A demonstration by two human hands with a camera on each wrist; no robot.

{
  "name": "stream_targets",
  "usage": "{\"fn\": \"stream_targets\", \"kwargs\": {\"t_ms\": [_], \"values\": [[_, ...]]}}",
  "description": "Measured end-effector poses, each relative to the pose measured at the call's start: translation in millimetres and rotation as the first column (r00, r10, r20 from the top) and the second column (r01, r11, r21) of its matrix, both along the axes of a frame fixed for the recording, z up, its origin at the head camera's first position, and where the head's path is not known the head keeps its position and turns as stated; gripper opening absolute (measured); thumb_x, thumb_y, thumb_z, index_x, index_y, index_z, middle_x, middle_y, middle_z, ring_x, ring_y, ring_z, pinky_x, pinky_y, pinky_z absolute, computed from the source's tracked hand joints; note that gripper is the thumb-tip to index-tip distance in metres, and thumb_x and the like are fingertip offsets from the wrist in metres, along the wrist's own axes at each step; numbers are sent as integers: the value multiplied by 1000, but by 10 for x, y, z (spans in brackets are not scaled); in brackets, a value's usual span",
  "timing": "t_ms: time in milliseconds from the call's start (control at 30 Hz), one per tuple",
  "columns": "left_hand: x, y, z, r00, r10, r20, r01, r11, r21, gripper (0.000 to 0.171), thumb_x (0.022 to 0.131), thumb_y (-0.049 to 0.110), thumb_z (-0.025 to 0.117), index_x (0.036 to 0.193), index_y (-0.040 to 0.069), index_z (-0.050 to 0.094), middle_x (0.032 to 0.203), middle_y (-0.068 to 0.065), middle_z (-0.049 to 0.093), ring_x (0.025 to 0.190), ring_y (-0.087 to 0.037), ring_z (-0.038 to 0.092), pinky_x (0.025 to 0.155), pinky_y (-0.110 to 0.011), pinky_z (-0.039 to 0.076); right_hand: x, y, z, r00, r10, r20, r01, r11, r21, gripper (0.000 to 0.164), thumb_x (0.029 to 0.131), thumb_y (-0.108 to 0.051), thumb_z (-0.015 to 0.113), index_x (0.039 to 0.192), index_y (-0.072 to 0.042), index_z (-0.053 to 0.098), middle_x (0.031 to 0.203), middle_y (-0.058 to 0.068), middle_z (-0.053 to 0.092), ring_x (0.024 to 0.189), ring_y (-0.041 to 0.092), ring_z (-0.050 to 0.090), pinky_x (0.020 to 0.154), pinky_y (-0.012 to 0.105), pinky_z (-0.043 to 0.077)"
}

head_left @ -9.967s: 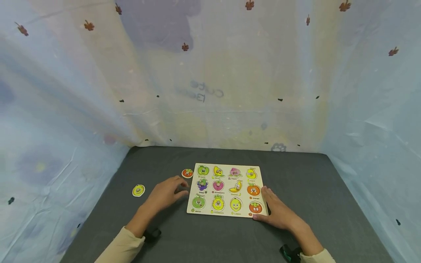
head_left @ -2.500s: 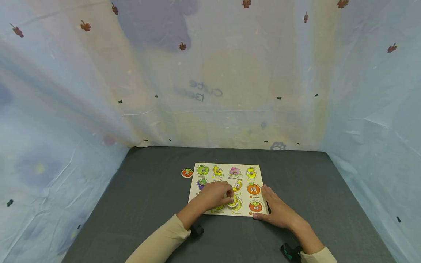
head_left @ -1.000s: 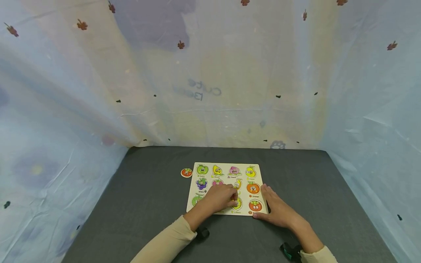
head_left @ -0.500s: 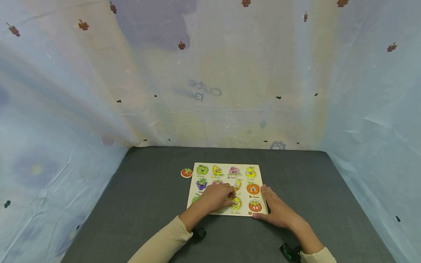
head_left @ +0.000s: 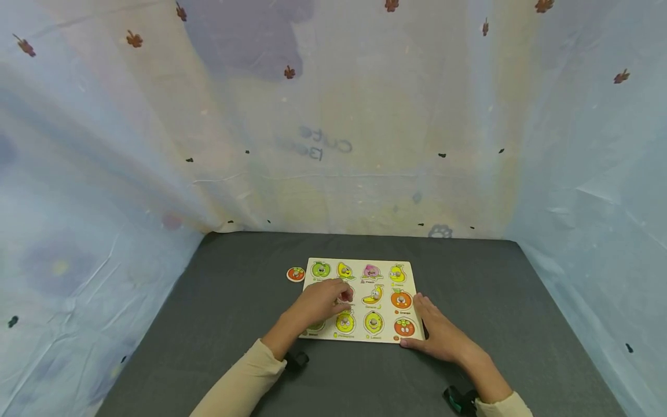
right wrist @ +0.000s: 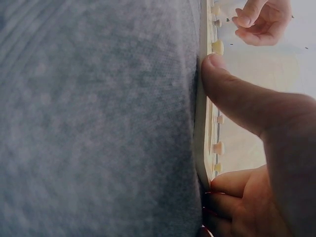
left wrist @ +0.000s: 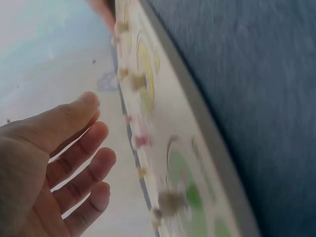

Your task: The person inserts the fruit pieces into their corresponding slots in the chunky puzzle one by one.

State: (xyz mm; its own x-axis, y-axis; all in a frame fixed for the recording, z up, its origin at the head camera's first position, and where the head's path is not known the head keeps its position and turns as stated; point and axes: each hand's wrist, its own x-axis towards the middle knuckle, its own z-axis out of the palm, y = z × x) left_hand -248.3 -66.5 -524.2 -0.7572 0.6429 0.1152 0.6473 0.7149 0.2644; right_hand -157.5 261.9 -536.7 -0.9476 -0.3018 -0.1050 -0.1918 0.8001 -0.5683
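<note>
The wooden fruit puzzle board (head_left: 387, 324) lies on the dark table, with rows of knobbed fruit pieces. My left hand (head_left: 319, 302) is over its left part, fingers loosely bent and holding nothing; it covers parts of the grape, strawberry and melon. The left wrist view shows the same hand (left wrist: 44, 153) apart from the knobs. In the lemon's place sits the lemon piece (head_left: 373, 322). My right hand (head_left: 443, 336) holds the near right corner, thumb (right wrist: 217, 74) on the front edge, fingers along the right side. A round tomato piece (head_left: 296, 274) lies loose left of the board.
A printed curtain (head_left: 365, 116) encloses the table's back and sides. The grey-black tabletop (head_left: 234, 324) extends around the board. The board's tomato picture (head_left: 404, 327), at the near right, shows no knob.
The yellow lemon piece at the far left was picked up by my left hand and placed on the board. That hand has since released it and moved left. My right hand has stayed put.
</note>
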Motion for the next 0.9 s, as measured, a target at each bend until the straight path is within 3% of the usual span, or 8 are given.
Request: {"fn": "stream_targets", "kwargs": {"t_ms": [233, 533, 900], "values": [[-69, -217, 49, 998, 61, 17, -61, 998, 32, 17, 99, 38, 81, 110, 27, 73, 105, 9, 70, 80, -3, 57, 70, -27, 50, 10, -9, -1, 1000, -5, 7, 5, 1000, -1, 124, 87, -57, 86, 167, 8, 17, 174, 31, 16, 161, 52, 16, 125, 67, 22], [-163, -447, 68, 987, 151, 56, -154, 985, 74, 17, 100, 35, 80, 112, 25, 73, 112, 9, 70, 88, -7, 65, 72, -31, 52, 9, -10, -2, 1000, -8, 13, 8, 1000, -3, 124, 87, -56, 87, 167, 8, 17, 174, 30, 16, 161, 51, 16, 125, 67, 22], [-315, -700, 57, 975, 218, 37, -220, 972, 81, 23, 101, 34, 79, 121, 23, 74, 111, 7, 68, 91, -12, 63, 73, -35, 53, 14, -9, 5, 1000, -6, 9, 6, 1000, -4, 125, 87, -57, 87, 167, 8, 17, 174, 30, 16, 161, 51, 16, 125, 67, 22]]}}
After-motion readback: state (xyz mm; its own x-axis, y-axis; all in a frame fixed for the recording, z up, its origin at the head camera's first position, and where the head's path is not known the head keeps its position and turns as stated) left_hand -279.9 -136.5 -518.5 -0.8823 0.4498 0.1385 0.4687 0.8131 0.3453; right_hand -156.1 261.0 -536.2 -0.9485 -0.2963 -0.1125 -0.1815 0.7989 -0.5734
